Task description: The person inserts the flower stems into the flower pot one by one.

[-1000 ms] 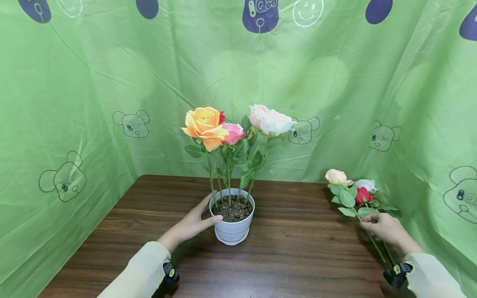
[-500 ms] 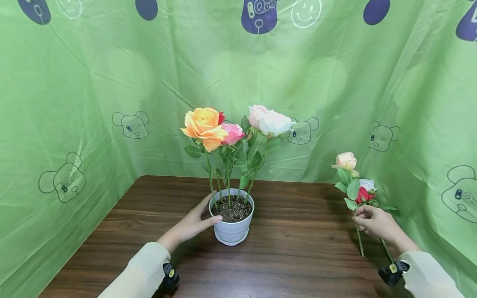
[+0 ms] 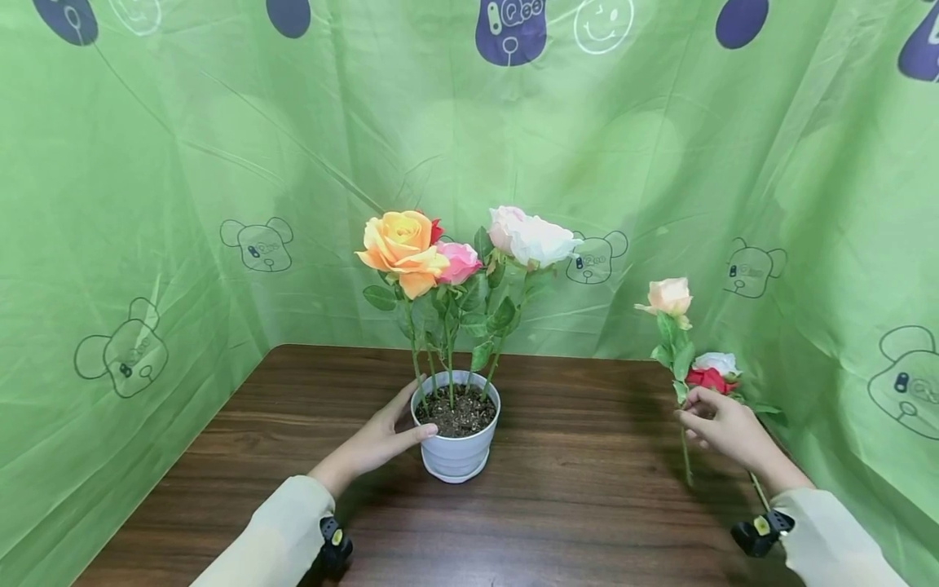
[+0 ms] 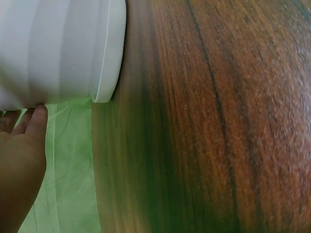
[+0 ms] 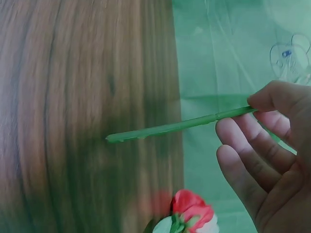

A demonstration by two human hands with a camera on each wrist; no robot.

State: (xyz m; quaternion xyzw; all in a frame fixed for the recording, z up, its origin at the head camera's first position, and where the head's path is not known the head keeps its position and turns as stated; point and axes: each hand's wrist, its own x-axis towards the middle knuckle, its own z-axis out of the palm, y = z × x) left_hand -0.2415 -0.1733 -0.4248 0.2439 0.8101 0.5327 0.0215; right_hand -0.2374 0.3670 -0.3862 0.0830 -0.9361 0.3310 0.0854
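Note:
My left hand (image 3: 377,444) holds the left side of a white flower pot (image 3: 458,456), thumb at the front of the rim and fingers behind. In the left wrist view the fingertips (image 4: 36,119) touch the ribbed wall of the pot. Orange, pink, red and white artificial roses stand in its dark soil (image 3: 456,414). My right hand (image 3: 726,428) pinches the green stem (image 5: 165,128) of a peach artificial rose (image 3: 669,297) between thumb and fingers. This rose is upright, its bare stem end pointing down over the table. The lower fingers of that hand are loosely bent.
A red rose (image 3: 710,380) and a white rose (image 3: 717,364) lie at the table's right side, partly behind my right hand. The brown wooden table (image 3: 587,489) is enclosed by a green printed cloth (image 3: 411,106) at the back and sides.
My right hand has lifted the peach rose off the other roses, tipped it upright and moved it left. The left hand and the pot have stayed in place.

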